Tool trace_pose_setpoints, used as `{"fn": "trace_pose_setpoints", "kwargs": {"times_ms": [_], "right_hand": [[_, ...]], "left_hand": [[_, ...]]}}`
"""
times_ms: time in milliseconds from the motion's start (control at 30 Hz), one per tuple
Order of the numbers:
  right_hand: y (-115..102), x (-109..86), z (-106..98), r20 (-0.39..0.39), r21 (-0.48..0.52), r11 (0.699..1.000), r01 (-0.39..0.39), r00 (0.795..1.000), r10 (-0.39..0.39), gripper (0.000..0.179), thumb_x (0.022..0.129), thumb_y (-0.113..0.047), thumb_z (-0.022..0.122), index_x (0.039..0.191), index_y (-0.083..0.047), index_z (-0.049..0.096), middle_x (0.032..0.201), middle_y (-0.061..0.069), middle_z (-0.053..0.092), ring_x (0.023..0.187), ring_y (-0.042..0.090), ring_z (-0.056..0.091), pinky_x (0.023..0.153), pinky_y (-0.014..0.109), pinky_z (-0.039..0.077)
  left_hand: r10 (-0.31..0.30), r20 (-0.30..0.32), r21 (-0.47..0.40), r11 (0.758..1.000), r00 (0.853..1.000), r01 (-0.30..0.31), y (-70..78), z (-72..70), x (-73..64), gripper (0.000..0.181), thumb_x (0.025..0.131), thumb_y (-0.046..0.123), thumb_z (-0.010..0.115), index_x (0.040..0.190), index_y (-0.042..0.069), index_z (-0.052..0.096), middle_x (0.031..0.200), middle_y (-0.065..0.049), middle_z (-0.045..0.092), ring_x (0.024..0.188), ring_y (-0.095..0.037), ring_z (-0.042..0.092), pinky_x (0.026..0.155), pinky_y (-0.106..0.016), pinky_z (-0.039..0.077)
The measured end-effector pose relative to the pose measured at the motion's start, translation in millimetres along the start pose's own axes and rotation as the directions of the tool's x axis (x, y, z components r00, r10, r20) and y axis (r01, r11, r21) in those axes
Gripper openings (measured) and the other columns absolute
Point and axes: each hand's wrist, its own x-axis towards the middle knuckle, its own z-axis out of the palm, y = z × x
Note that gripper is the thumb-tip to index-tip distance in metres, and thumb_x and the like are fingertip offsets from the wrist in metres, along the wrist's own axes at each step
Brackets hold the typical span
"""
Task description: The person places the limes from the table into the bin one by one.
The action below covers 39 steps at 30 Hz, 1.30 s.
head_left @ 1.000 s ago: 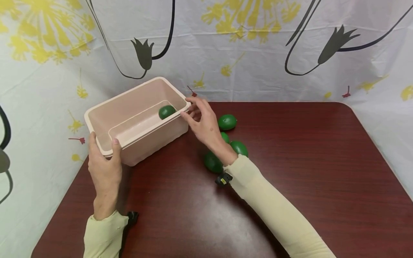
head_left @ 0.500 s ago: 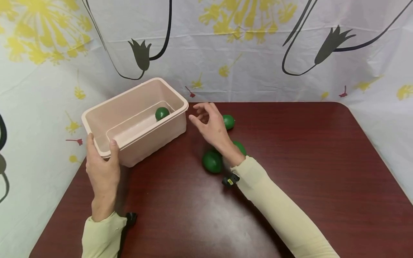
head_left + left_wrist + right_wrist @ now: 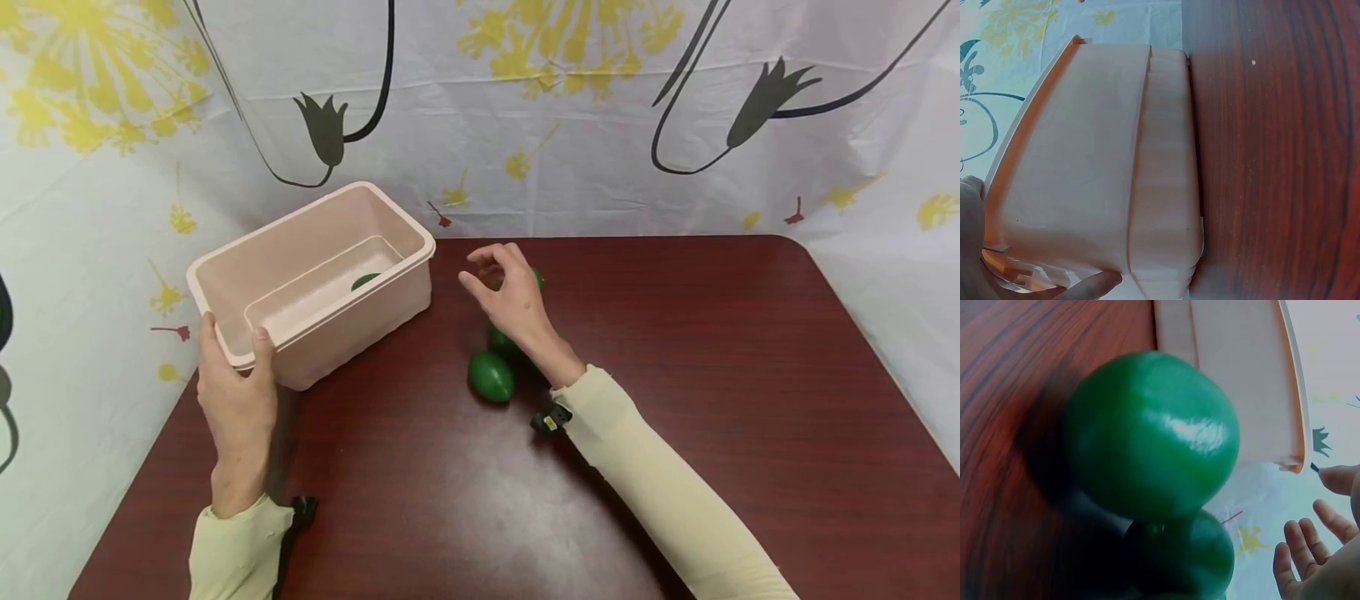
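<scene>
Left grip (image 3: 238,400) clasps pale-pink bin (image 3: 367,321) | right grip (image 3: 513,302) loosely curved, holding nothing | green fruits (image 3: 491,377) glossy, rounded

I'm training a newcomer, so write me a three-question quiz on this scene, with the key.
1. Which hand grips the bin?
2. True or false: the right hand is inside the bin.
3. The item inside the bin is: a) yellow, b) green, c) blue.

Key:
1. The left hand, its fingers at one corner.
2. False; it is outside, beside the bin.
3. b) green.
</scene>
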Motion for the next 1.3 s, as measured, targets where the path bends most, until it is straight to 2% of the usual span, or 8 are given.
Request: {"fn": "trace_pose_setpoints", "kwargs": {"times_ms": [233,467,700,867,1033,1300], "right_hand": [[8.5,-2.5,-10.6,-0.019,-0.062,0.998,-0.023,1.000,0.022,0.028,0.098,-0.022,0.073,0.120,-0.006,0.069,0.120,0.013,0.059,0.108,0.032,0.061,0.094,0.043,0.052],[17.4,-6.3,-18.4,-0.041,-0.060,0.995,-0.076,0.996,0.074,0.027,0.097,-0.021,0.074,0.118,-0.005,0.070,0.120,0.012,0.059,0.115,0.036,0.061,0.098,0.047,0.052],[23.1,-7.8,-24.6,-0.044,-0.065,0.994,-0.089,0.995,0.087,0.025,0.097,-0.023,0.074,0.115,-0.007,0.070,0.121,0.016,0.058,0.115,0.037,0.060,0.101,0.054,0.051],[26.3,-8.3,-30.3,-0.034,-0.106,0.988,-0.109,0.994,0.106,0.026,0.097,-0.024,0.074,0.117,-0.008,0.070,0.124,0.018,0.058,0.116,0.034,0.058,0.100,0.052,0.050],[30.6,-9.2,-32.6,-0.033,-0.143,0.981,-0.129,0.992,0.125,0.027,0.096,-0.026,0.075,0.116,-0.008,0.070,0.121,0.015,0.058,0.117,0.035,0.058,0.097,0.050,0.048],[36.6,-9.2,-39.4,-0.023,-0.197,0.967,-0.159,0.987,0.157,0.029,0.095,-0.026,0.076,0.117,-0.008,0.070,0.125,0.017,0.058,0.121,0.038,0.054,0.102,0.051,0.046]], "left_hand": [[0.002,0.001,-0.002,1.000,1.000,-0.002,-0.7,0.2,0.1,0.074,0.096,0.051,0.058,0.163,0.031,0.035,0.165,0.001,0.044,0.148,-0.028,0.047,0.121,-0.052,0.035],[-0.015,0.004,0.006,1.000,1.000,0.015,-1.2,-1.0,-1.3,0.074,0.096,0.052,0.058,0.163,0.032,0.034,0.165,0.000,0.044,0.149,-0.026,0.046,0.122,-0.052,0.035],[-0.009,-0.001,0.000,1.000,1.000,0.009,0.1,-1.2,-1.2,0.075,0.096,0.051,0.058,0.163,0.030,0.034,0.165,-0.003,0.045,0.148,-0.029,0.047,0.121,-0.053,0.035],[-0.007,-0.001,-0.002,1.000,1.000,0.007,0.3,0.3,-0.2,0.075,0.095,0.052,0.059,0.163,0.031,0.035,0.165,-0.001,0.044,0.148,-0.027,0.047,0.122,-0.052,0.034],[-0.010,-0.003,0.000,1.000,1.000,0.010,-0.3,0.7,0.2,0.075,0.095,0.052,0.058,0.163,0.031,0.035,0.165,-0.001,0.044,0.148,-0.027,0.047,0.122,-0.052,0.034],[-0.017,-0.002,0.007,1.000,1.000,0.017,-1.0,0.8,0.4,0.075,0.095,0.052,0.058,0.163,0.031,0.034,0.165,0.000,0.044,0.149,-0.026,0.046,0.122,-0.052,0.034]]}}
